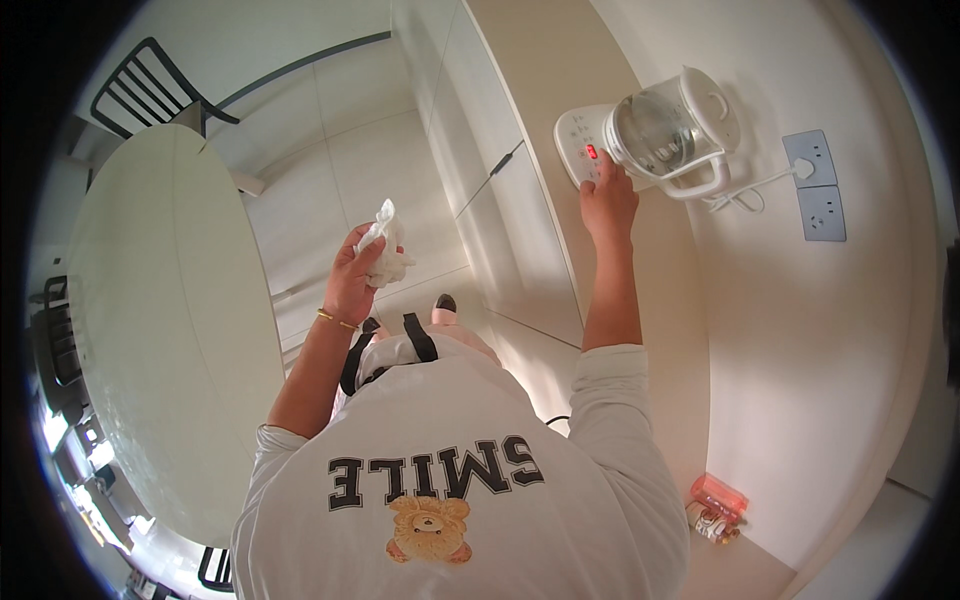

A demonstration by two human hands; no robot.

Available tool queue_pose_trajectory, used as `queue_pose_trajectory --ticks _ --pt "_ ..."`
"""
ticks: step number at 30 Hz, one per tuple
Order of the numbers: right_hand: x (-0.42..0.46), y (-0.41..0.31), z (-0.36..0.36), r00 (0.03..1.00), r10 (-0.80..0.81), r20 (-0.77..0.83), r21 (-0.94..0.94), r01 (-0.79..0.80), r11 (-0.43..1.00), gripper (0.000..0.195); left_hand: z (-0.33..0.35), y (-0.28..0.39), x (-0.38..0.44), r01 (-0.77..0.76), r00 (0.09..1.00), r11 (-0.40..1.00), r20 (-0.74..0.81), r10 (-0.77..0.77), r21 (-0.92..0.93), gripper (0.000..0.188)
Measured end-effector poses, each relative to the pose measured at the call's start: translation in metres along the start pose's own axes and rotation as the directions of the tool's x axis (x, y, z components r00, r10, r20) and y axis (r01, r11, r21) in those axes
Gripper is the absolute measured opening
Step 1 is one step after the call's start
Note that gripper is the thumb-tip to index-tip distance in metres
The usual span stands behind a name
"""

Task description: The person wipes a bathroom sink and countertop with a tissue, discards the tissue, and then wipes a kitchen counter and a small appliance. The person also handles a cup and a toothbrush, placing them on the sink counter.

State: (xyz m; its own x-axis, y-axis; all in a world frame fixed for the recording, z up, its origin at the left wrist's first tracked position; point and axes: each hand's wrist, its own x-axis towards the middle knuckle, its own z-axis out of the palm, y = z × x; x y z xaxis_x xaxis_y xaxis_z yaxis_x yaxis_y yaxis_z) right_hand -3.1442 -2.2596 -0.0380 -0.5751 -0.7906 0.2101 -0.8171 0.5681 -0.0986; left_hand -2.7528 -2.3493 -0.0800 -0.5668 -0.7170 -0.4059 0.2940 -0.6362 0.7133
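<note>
My left hand (358,262) holds a crumpled white tissue (386,251) out over the floor, with a gold bangle on the wrist. At the counter, my right hand (611,202) reaches to the control panel of a white kettle base (574,142), a fingertip at its buttons. Beside that fingertip a small red display (592,151) is lit. On the base stands a glass electric kettle (649,127) with a white lid (709,105) and a white handle (705,180). Some clear liquid seems to be inside; its level is hard to tell.
A white power cord (742,196) runs from behind the kettle to a grey wall socket (810,161). Packages (716,506) lie at the counter's near end. Cabinet doors (495,165) front the counter. To the left are an oval table (172,300) and a dark slatted chair (146,94).
</note>
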Motion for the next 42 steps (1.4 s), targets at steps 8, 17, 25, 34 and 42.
queue_pose_trajectory --ticks 8,17,25,34,42 --pt "-0.003 -0.003 0.0 0.999 -0.039 0.02 -0.087 0.041 0.995 0.055 0.002 0.001 -0.001 0.003 1.0 1.0 0.016 -0.003 0.004 0.032" --pt "0.0 -0.005 -0.004 0.998 -0.025 0.054 -0.137 0.032 0.99 0.054 -0.001 -0.002 0.001 -0.002 1.0 1.0 0.012 0.002 0.001 0.033" --pt "-0.02 -0.002 0.002 0.989 -0.126 -0.077 -0.1 0.118 0.988 0.055 0.0 -0.001 -0.001 -0.008 1.0 1.0 -0.003 0.008 -0.018 0.031" --pt "-0.001 -0.008 -0.008 0.996 -0.001 0.091 -0.126 0.012 0.992 0.057 0.002 -0.003 -0.001 0.009 1.0 1.0 0.014 -0.009 -0.016 0.03" --pt "0.021 -0.015 -0.012 0.979 0.015 0.205 -0.235 0.034 0.971 0.054 0.005 -0.003 -0.002 -0.001 1.0 1.0 0.004 0.001 -0.015 0.03"
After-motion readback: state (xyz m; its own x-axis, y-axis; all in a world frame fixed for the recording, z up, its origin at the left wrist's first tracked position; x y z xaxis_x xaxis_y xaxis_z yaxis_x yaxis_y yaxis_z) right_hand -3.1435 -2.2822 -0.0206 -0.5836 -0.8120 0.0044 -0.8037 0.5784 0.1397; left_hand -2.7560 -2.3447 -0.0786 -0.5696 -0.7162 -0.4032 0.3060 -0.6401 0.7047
